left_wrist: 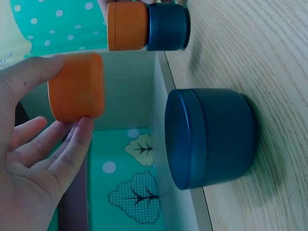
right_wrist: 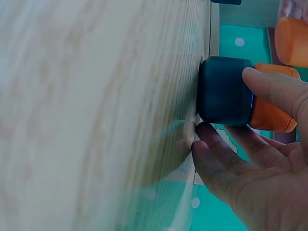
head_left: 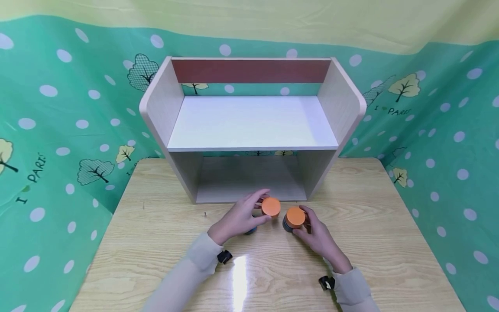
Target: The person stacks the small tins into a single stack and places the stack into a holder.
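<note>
My left hand (head_left: 243,216) pinches a small orange round tin (left_wrist: 79,86) between thumb and fingers, raised off the table. Below it and a little to the left, a dark blue round tin (left_wrist: 216,139) stands on the table, partly hidden by that hand in the head view. To the right, a second orange tin (head_left: 295,216) sits on top of another dark blue tin (right_wrist: 224,91). My right hand (head_left: 317,236) holds this stack from its right side, thumb at the seam between the two and fingers along the opposite side.
A two-tier light wooden shelf (head_left: 255,123) with a dark red back strip stands just behind the tins. The wood-grain table (head_left: 156,247) spreads around them. A green dotted curtain (head_left: 70,108) hangs behind and at both sides.
</note>
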{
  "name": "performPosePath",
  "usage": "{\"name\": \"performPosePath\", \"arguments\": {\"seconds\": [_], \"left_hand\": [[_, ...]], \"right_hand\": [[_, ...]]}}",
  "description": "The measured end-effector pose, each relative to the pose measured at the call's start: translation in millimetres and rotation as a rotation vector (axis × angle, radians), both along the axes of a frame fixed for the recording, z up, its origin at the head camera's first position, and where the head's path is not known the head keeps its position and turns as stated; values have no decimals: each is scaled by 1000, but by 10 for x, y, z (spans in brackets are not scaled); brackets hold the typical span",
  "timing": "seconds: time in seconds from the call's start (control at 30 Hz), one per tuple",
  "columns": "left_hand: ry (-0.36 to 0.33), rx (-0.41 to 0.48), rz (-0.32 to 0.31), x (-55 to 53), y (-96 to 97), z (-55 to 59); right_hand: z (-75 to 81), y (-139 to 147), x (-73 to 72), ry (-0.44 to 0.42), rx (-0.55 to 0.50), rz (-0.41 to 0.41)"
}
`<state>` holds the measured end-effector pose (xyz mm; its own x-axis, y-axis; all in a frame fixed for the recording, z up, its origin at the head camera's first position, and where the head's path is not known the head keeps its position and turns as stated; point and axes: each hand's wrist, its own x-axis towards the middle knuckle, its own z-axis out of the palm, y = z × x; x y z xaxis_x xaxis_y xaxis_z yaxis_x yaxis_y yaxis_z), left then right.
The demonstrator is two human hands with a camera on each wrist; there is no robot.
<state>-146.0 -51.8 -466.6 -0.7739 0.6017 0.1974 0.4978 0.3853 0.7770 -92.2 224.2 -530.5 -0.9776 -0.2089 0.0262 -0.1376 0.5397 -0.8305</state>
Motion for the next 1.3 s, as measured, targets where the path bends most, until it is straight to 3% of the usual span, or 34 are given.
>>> {"name": "performPosePath", "arguments": {"seconds": [0.67,1.1,1.3], "left_hand": [[32,-48,-73,-92,379,37],[81,-69,-113,-124,564,3],[70,-60,-133,-112,610,-11]], "right_hand": [[5,15,-27,18,-22,15],[4,10,-24,-12,-41,2],[10,-10,-17,-31,-40,-16]]}}
